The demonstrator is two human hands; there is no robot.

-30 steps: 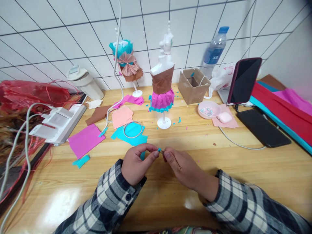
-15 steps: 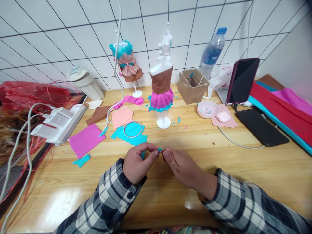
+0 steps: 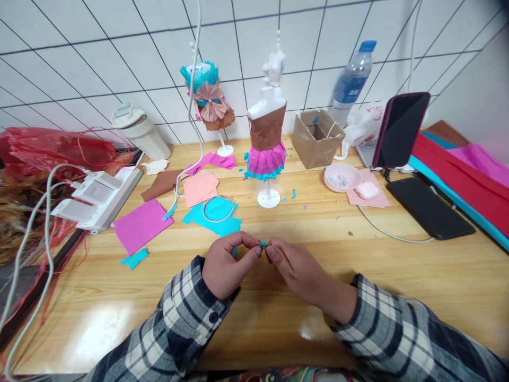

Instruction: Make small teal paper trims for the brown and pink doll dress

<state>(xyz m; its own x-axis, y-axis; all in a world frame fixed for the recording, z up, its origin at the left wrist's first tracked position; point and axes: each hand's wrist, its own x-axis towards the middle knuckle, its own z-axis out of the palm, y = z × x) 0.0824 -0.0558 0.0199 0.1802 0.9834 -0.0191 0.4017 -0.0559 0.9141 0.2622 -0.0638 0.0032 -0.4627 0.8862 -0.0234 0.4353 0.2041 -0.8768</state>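
Thumb and forefinger of my left hand [image 3: 229, 262] pinch a tiny turquoise scrap, likely crepe paper [image 3: 263, 244]. Close against it, my right hand [image 3: 296, 268] is closed in a pinch too; whatever lies between its fingers is too small to make out. Beyond the hands stands a small white dress form [image 3: 269, 197] with a brown paper top [image 3: 269, 127] and a magenta pleated skirt [image 3: 267, 158] edged in turquoise. Turquoise paper [image 3: 228, 225] lies just past my left hand, with a thin metal ring [image 3: 231, 211] on it.
A second dressed form [image 3: 212, 109] stands at the back left. Magenta paper [image 3: 143, 225], a power strip [image 3: 109, 207] and a white cup [image 3: 145, 135] are on the left. At right are a cardboard box [image 3: 318, 148], a pink dish of beads [image 3: 329, 183], a bottle [image 3: 352, 87] and phones [image 3: 431, 207].
The camera view has shifted slightly. Both hands stay together around the turquoise scrap, with only small finger movement; a brown bit below the right fingertips is no longer visible.
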